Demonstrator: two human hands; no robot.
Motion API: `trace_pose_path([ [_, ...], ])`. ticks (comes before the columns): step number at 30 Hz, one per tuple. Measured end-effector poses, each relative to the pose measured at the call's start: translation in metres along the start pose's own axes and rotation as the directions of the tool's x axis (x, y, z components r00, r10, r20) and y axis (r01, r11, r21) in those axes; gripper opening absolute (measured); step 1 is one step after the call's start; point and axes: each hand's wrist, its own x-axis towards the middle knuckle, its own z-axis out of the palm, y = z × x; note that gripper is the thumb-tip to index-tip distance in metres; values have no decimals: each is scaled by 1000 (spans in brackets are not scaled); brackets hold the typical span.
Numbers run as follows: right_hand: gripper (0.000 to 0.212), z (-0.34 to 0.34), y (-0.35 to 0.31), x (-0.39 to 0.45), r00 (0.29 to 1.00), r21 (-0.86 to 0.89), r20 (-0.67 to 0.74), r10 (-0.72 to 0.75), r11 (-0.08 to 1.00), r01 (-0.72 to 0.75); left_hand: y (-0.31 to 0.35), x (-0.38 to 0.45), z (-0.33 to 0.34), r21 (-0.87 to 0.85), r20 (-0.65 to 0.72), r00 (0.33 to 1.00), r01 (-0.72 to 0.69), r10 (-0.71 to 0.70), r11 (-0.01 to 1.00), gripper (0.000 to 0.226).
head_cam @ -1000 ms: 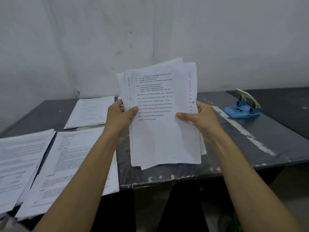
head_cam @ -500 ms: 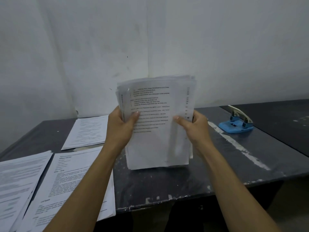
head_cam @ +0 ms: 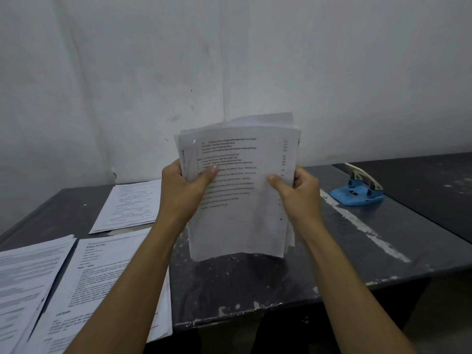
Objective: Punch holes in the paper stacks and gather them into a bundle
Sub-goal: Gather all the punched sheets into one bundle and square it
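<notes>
White walls meet in a corner behind a dark table [head_cam: 357,254], whose top is scuffed and marked by a pale streak. At the table's middle, a stack [head_cam: 242,190] of printed sheets is held upright, its lower edge resting on the tabletop and its upper sheets fanned unevenly. The stack's left edge is gripped by the left hand [head_cam: 184,192], thumb laid across the front page and fingers curled behind. Its right edge is gripped by the right hand [head_cam: 298,192] in the same way. Right of the stack, well apart, a blue punch [head_cam: 357,192] is set on the table with its lever raised. Left of the stack, three more piles are laid flat: a far pile [head_cam: 130,205], a near pile [head_cam: 102,290] and an edge pile [head_cam: 25,282] at the frame's left.
</notes>
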Motion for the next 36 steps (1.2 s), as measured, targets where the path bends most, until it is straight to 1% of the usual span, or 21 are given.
trace_pose_path([
  [2, 20, -5, 2, -1, 1000, -8, 2, 14, 1000, -14, -1, 1, -2, -8, 17, 1000, 13, -13, 1000, 33],
  [5, 31, -13, 1, -2, 1000, 1, 12, 18, 1000, -18, -6, 0, -6, -39, 47, 998, 53, -51, 998, 46],
  [8, 40, -14, -8, 7, 998, 23, 55, -17, 1000, 15, -6, 5, -7, -68, 67, 996, 71, -67, 995, 47],
  [11, 43, -8, -18, 14, 995, 7, 94, -24, 1000, 23, -2, 13, -6, -83, 68, 995, 72, -67, 994, 46],
  [14, 43, -3, -18, 15, 994, 26, 113, -16, 1000, 14, 3, 17, -3, -147, 79, 995, 65, -54, 987, 40],
  [16, 42, -4, -12, 14, 995, 59, 98, 14, 998, -20, 3, 16, 0, -168, 63, 997, 52, -42, 984, 35],
  [19, 30, -4, 1, 9, 992, 93, 77, 102, 990, -109, 1, 15, 3, -144, 19, 1000, 27, -24, 989, 35],
  [20, 27, -2, 3, 7, 991, 90, 65, 113, 989, -119, 2, 16, 3, -140, 6, 1000, 17, -17, 990, 37],
  [23, 21, 2, 2, 6, 996, 117, 33, 85, 989, -89, 11, 23, 1, -115, -29, 999, -37, 34, 993, 43],
  [25, 22, 1, 3, 3, 996, 110, 47, 76, 991, -81, 13, 26, -4, -93, -19, 998, -53, 51, 994, 45],
  [30, 30, -3, 15, -5, 988, 124, 110, 110, 985, -124, -5, 18, -13, -91, 18, 998, 55, -53, 994, 48],
  [32, 30, -1, 19, -6, 984, 127, 136, 112, 983, -130, -8, 16, -15, -99, 35, 997, 74, -71, 992, 47],
  [36, 25, -1, 33, -13, 983, 124, 126, 132, 981, -148, -16, 11, -17, -114, 48, 994, 101, -96, 988, 55],
])
